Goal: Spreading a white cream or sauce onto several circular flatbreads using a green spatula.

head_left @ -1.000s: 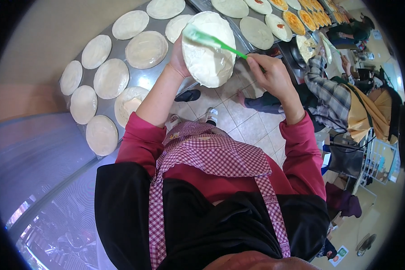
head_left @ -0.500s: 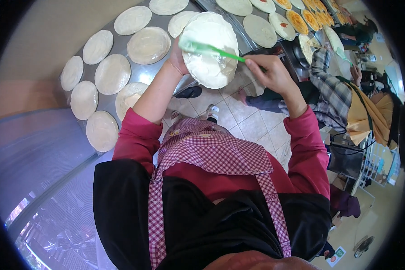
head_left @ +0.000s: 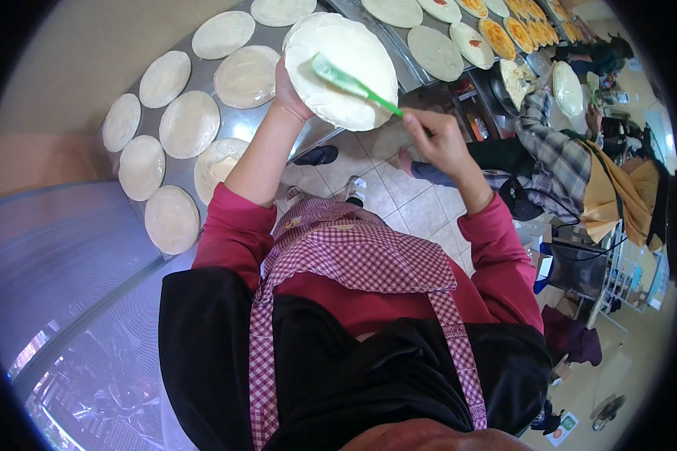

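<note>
My left hand (head_left: 289, 94) holds up a round piece of dough (head_left: 353, 56) coated with a smooth white spread; most of the fingers are hidden beneath it. In my right hand (head_left: 438, 139) is a green spatula (head_left: 368, 94), gripped by its handle. The spatula's pale green blade lies against the white surface, left of its middle. Close by on the left, several flat pale dough rounds (head_left: 189, 125) rest on a metal table (head_left: 259, 120). One nearby round (head_left: 217, 171) carries a patch of cream-coloured spread.
More rounds, some with orange topping (head_left: 496, 37), fill trays along the far right counter. A person in a plaid shirt (head_left: 560, 161) stands at the right beside a dark pan (head_left: 508, 86). A mesh screen (head_left: 105, 331) is at the lower left, above tiled floor (head_left: 406, 188).
The coated dough round has tilted and shifted slightly up and left. My right hand has moved a little down and left; the spatula blade now sits nearer the middle.
</note>
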A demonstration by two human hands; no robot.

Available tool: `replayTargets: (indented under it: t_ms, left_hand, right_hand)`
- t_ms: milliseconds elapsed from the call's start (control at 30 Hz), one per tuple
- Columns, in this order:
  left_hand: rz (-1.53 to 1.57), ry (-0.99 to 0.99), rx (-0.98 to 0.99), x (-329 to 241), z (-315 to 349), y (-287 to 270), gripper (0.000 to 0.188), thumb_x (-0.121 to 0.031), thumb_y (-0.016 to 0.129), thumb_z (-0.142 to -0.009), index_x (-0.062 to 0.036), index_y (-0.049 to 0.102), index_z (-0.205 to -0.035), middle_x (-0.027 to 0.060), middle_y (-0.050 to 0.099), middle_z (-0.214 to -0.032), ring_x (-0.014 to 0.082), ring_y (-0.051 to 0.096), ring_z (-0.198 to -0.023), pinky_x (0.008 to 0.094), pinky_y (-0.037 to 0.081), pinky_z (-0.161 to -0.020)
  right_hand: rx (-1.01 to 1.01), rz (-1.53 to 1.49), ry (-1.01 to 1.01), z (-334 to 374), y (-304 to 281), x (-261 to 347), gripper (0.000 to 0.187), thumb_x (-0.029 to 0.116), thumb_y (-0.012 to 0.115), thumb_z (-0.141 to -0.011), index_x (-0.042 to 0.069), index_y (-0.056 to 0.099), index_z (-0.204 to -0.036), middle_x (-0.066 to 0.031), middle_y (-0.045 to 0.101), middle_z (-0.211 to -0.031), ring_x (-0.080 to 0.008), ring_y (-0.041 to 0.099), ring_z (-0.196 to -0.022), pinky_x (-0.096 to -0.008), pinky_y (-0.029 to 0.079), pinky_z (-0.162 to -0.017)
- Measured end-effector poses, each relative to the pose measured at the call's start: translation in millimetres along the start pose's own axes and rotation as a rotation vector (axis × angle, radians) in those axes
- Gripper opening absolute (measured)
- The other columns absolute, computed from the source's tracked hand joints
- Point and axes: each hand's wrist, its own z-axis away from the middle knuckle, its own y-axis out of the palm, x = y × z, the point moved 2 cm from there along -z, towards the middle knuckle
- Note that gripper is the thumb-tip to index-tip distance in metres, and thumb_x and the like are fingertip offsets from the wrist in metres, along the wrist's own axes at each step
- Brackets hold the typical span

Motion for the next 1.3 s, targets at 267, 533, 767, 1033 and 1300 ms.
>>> replayTargets:
  t_ms: [267,533,767,1033,1300]
  left_hand:
    - [-0.445,0.399,-0.248,-7.8,-7.8,-1.6,0.061,-0.05,0.034,-0.093,-0.0087,0.043,-0.137,0.015,0.05,-0.135,0.0348,0.05,-0.122,0.0501,0.042,-0.101]
    - [-0.043,0.266,0.156,-20.4,-7.0,-8.2,0.064,-0.052,0.03,-0.094,-0.0125,0.034,-0.143,0.0129,0.038,-0.146,0.0362,0.037,-0.133,0.0525,0.03,-0.11]
    - [0.095,0.252,0.178,-8.1,-21.2,-11.2,0.067,-0.056,0.032,-0.092,-0.0129,0.036,-0.143,0.0131,0.038,-0.145,0.0355,0.037,-0.133,0.0534,0.03,-0.11]
    - [0.034,0.344,0.108,-4.4,-20.7,-14.0,0.071,-0.061,0.034,-0.089,-0.012,0.042,-0.139,0.0126,0.045,-0.141,0.0347,0.046,-0.126,0.0513,0.038,-0.104]
    - [-0.034,0.364,0.062,6.8,-13.1,15.0,0.061,-0.046,0.031,-0.094,-0.0104,0.035,-0.143,0.0135,0.043,-0.142,0.0352,0.044,-0.128,0.0501,0.036,-0.107]
  right_hand:
    - [0.065,-0.1,-0.031,21.9,-10.6,3.9,0.025,0.02,0.058,-0.093,-0.001,0.068,-0.099,-0.0115,0.062,-0.066,-0.0202,0.056,-0.055,-0.031,0.043,-0.053]
    - [-0.109,-0.701,0.541,36.8,11.6,-6.1,0.037,0.033,0.048,-0.1,0.002,0.069,-0.103,0.0065,0.043,-0.058,-0.0008,0.038,-0.047,-0.0184,0.028,-0.043]
    - [-0.219,-0.388,0.469,43.4,51.4,-11.6,0.036,0.028,0.046,-0.101,-0.001,0.067,-0.103,0.0063,0.042,-0.057,-0.0017,0.036,-0.048,-0.0206,0.027,-0.042]
    - [-0.099,-0.418,0.295,55.2,69.0,37.0,0.032,0.024,0.048,-0.1,-0.002,0.066,-0.105,0.0068,0.04,-0.059,-0.0023,0.034,-0.051,-0.0214,0.026,-0.046]
    - [-0.185,-0.656,0.459,15.1,6.7,37.5,0.036,0.028,0.047,-0.1,-0.001,0.067,-0.104,0.0073,0.041,-0.059,-0.0011,0.036,-0.053,-0.0202,0.029,-0.046]
